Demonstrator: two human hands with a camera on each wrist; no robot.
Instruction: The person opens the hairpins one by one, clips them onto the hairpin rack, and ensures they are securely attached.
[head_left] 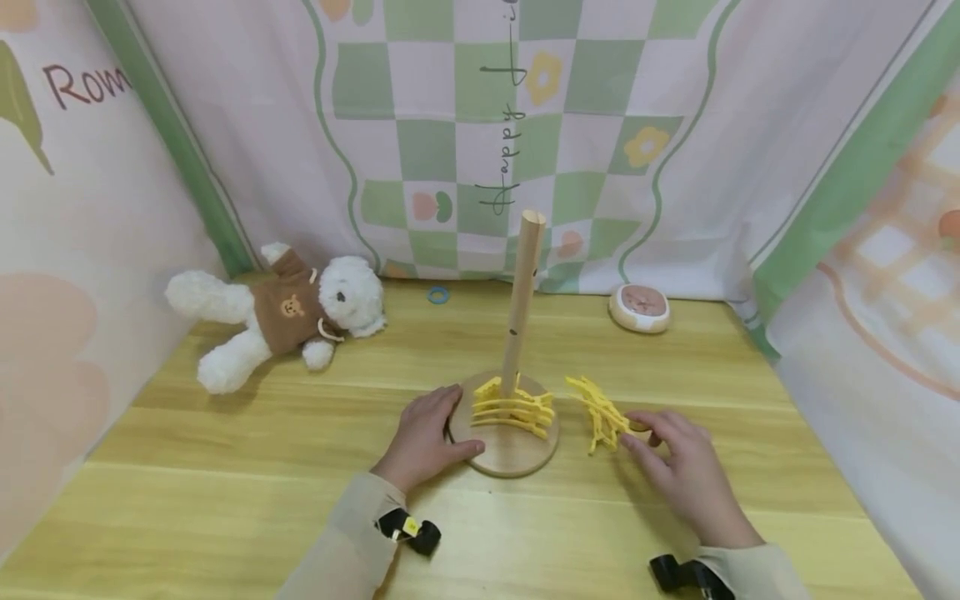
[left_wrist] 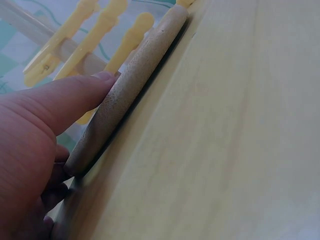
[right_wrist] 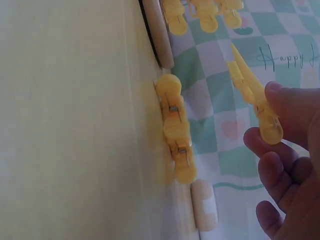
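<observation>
A wooden stand has a round base (head_left: 506, 461) and an upright pole (head_left: 522, 308). Several yellow clothespins (head_left: 512, 408) lie stacked in layers on the base around the pole's foot. My left hand (head_left: 423, 442) grips the base at its left edge, thumb over the rim, fingers round the far side. To the right of the stand is a loose pile of yellow clothespins (head_left: 592, 408) on the table. My right hand (head_left: 682, 471) pinches one yellow clothespin (right_wrist: 255, 97) by its handle end, thumb against fingers, its long tips pointing away from the hand.
A white plush toy in a brown shirt (head_left: 281, 308) lies at the back left of the wooden table (head_left: 225, 492). A small blue ring (head_left: 438, 295) and a rounded pink-and-white object (head_left: 640, 308) sit near the back curtain (head_left: 480, 133).
</observation>
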